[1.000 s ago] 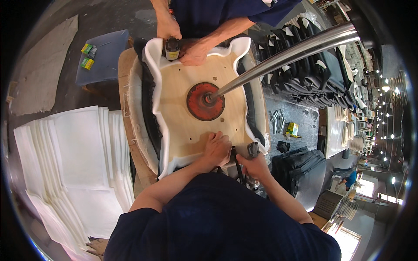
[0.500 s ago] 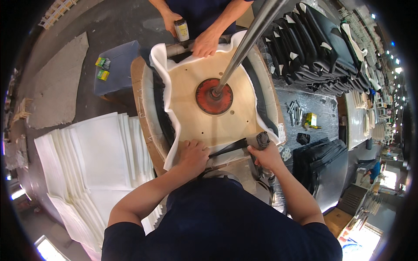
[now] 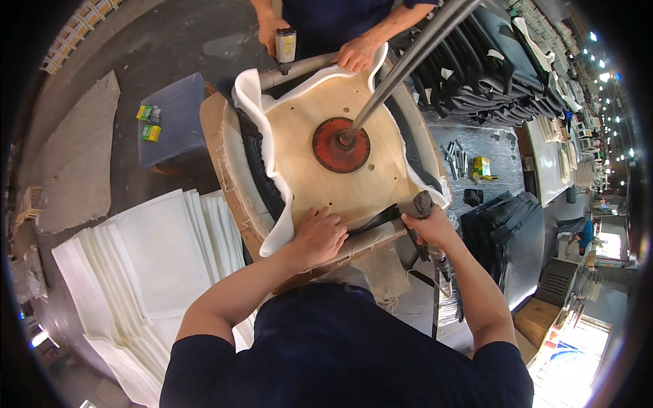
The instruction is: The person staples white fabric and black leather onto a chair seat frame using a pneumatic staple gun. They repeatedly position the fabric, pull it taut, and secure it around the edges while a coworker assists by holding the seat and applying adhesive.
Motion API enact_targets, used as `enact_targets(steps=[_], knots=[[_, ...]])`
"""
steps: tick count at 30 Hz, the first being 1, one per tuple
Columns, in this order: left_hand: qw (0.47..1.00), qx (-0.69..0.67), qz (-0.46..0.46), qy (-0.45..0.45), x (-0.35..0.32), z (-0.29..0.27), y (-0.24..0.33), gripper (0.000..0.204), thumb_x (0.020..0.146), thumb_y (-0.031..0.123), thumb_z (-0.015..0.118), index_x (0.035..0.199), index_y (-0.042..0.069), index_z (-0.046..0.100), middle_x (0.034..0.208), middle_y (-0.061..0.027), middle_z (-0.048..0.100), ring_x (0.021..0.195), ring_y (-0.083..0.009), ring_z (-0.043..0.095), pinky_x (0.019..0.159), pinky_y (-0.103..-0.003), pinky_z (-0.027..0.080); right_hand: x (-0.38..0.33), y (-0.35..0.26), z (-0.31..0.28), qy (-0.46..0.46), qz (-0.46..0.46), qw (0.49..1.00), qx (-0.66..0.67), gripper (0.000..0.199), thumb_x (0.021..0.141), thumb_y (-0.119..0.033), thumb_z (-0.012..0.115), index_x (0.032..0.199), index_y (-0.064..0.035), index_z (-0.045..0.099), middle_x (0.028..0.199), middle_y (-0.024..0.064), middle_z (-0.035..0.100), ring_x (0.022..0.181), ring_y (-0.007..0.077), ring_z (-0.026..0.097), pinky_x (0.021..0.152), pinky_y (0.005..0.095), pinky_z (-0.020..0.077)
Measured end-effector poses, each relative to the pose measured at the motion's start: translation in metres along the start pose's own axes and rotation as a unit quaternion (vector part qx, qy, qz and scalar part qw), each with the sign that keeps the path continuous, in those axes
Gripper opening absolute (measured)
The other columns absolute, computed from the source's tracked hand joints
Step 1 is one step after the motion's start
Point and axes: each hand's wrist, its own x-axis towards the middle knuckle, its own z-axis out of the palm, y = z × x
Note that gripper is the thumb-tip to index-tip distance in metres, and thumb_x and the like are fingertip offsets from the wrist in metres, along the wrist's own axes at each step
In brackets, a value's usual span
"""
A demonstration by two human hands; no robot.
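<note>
Overhead, two hands (image 3: 320, 234) (image 3: 430, 228), one seat board (image 3: 326, 170).

Upholstery workshop, stacked white fabric sheets (image 3: 146, 272), black seat covers (image 3: 490, 75) piled, concrete floor (image 3: 136, 61), staple boxes (image 3: 149, 122)

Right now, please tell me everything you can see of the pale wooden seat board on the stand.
The pale wooden seat board lies flat, underside up, a plywood-looking panel with a few small holes. A red round plate under a metal pole sits at its middle. White foam padding curls up around its edges. The left hand presses its near edge; the right hand holds a tool beside it.
</note>
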Motion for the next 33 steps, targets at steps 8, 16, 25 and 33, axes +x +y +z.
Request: enact_targets(steps=[8,16,25,33], knots=[[0.990,-0.046,-0.071,0.110,0.003,0.019,-0.001,0.018,0.093,0.022,0.077,0.080,0.011,0.073,0.086,-0.0053,0.065,0.099,-0.0289,0.060,0.091,-0.046,0.041,-0.044,-0.012,0.048,-0.028,-0.011,0.991,0.132,0.034,0.096,-0.027,0.087,0.110,0.0023,0.075,0.074,0.0034,0.072,0.052,0.0118,0.063,0.047,0.0316,0.0487],[0.983,-0.083,-0.099,0.129,0.003,0.022,-0.005,0.018,0.091,0.022,0.079,0.078,0.012,0.073,0.088,-0.0052,0.066,0.100,-0.0290,0.060,0.093,-0.046,0.041,-0.061,-0.038,0.108,-0.048,0.007,0.979,0.199,0.029,0.101,-0.024,0.082,0.117,0.0000,0.076,0.085,0.0040,0.074,0.053,0.0100,0.062,0.046,0.0288,0.0471],[0.983,-0.087,-0.127,0.096,0.005,0.027,-0.002,0.014,0.090,0.022,0.078,0.081,0.012,0.075,0.090,-0.0057,0.068,0.103,-0.0290,0.061,0.095,-0.047,0.042,-0.055,-0.057,0.114,-0.029,0.040,0.988,0.148,0.031,0.099,-0.027,0.084,0.108,0.0006,0.076,0.081,0.0049,0.074,0.052,0.0127,0.064,0.048,0.0323,0.0487],[0.984,-0.073,-0.130,0.097,0.009,0.028,0.003,0.012,0.090,0.021,0.077,0.083,0.011,0.074,0.092,-0.0073,0.067,0.104,-0.0306,0.061,0.095,-0.048,0.041,-0.050,-0.055,0.116,-0.008,0.046,0.997,0.065,0.043,0.095,-0.037,0.087,0.110,0.0006,0.075,0.079,0.0108,0.077,0.053,0.0161,0.069,0.054,0.0380,0.0552]])
